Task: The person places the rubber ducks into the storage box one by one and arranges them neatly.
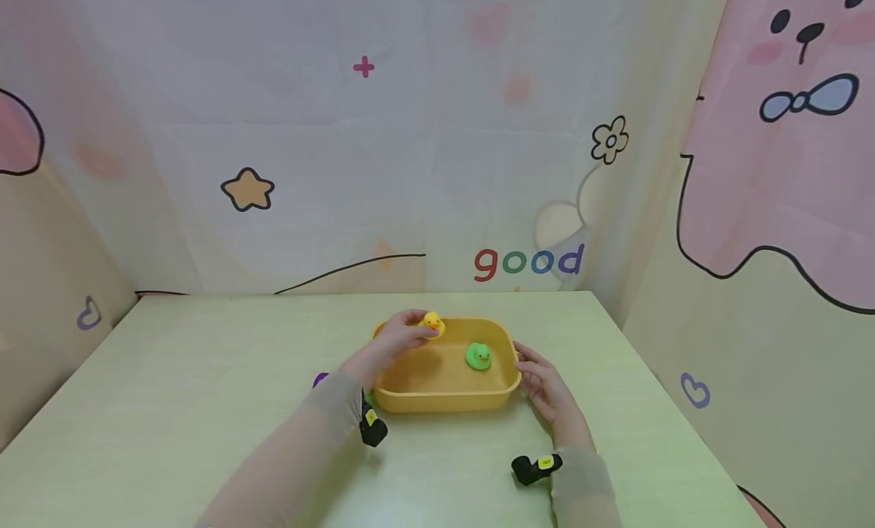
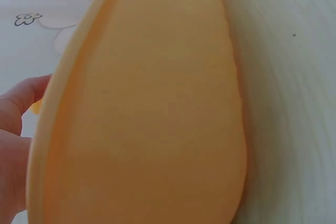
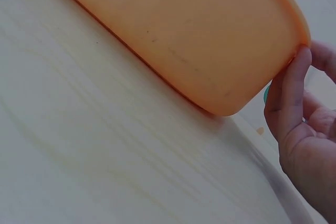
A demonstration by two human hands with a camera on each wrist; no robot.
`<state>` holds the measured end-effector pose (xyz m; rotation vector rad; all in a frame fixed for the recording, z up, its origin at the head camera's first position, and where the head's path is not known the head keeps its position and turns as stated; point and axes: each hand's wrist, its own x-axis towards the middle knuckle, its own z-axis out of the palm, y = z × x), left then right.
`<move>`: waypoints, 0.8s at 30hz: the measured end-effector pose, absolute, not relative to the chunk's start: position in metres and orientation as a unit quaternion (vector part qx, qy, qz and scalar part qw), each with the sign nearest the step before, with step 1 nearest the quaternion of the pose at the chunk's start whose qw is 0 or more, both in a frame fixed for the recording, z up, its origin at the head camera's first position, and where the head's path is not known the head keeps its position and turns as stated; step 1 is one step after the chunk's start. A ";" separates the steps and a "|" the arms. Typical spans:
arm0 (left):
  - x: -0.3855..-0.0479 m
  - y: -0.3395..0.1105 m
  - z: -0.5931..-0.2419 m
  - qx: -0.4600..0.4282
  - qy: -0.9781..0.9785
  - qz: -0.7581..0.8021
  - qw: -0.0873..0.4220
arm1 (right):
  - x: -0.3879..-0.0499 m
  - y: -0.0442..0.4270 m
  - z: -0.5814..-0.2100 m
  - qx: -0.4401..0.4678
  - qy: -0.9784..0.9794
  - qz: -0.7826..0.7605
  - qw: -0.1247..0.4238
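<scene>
A yellow toy duck (image 1: 432, 324) is pinched in my left hand (image 1: 396, 336), over the back left part of a yellow-orange plastic basin (image 1: 447, 403). Inside that basin, towards the right, sits a green toy duck (image 1: 478, 356). At the basin's right end my right hand (image 1: 550, 387) holds the rim with its fingertips. The left wrist view shows the basin's outer wall (image 2: 152, 98), which hides most of the left hand (image 2: 16, 150). In the right wrist view, fingers (image 3: 294, 93) touch the basin near its rim.
A purple object (image 1: 320, 378) shows behind the left forearm, mostly hidden, and a bit of green shows beside the left wrist. The basin stands on a pale wooden table (image 1: 225, 361). Printed cloth walls (image 1: 307, 133) enclose the back and sides.
</scene>
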<state>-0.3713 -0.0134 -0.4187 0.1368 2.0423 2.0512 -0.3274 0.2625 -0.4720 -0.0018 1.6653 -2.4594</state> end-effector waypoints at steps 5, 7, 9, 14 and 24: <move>-0.370 -0.002 -0.420 0.043 0.725 0.676 0.124 | -0.328 0.262 -0.473 0.008 0.555 -0.828 0.079; -0.371 0.002 -0.422 0.042 0.744 0.656 0.121 | -0.328 0.263 -0.473 0.009 0.556 -0.827 0.080; -0.371 0.005 -0.424 0.042 0.762 0.636 0.116 | -0.328 0.263 -0.473 0.008 0.557 -0.827 0.079; -0.371 0.012 -0.432 0.049 0.800 0.590 0.102 | -0.329 0.264 -0.476 -0.003 0.557 -0.826 0.085; -0.366 0.018 -0.438 0.056 0.822 0.558 0.102 | -0.328 0.264 -0.474 -0.002 0.567 -0.820 0.072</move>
